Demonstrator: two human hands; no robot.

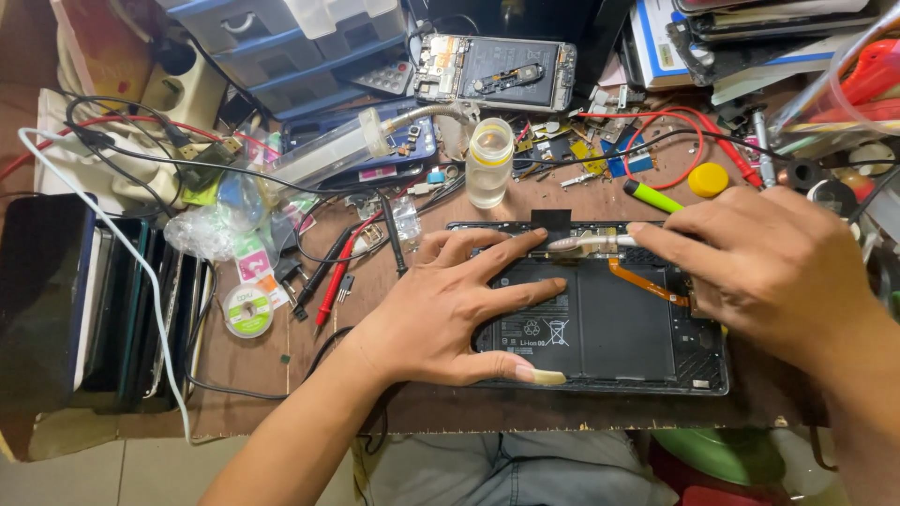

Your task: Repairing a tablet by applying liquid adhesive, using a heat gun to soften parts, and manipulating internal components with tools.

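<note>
- Here, the left hand point(450, 305) lay flat, fingers spread, on the opened tablet point(609, 328) near the bench's front edge.
- The right hand point(759, 267) pinched a tool point(586, 244) against the tablet's top edge.

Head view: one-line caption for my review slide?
Left hand steadies an opened tablet while right hand works a metal tool inside.

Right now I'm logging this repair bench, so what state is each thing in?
Tablet: back cover off, batteries exposed, flat on bench.
Left hand: open, fingers spread, pressing on the tablet's battery.
Right hand: gripping a metal tool.
Metal tool: held nearly flat, tip at the tablet's top edge.
Orange flex cable: lying loose across the battery.
Phone: back removed, internals showing.
Clear bottle: upright, capped.
Solder wick spool: lying flat.
</note>
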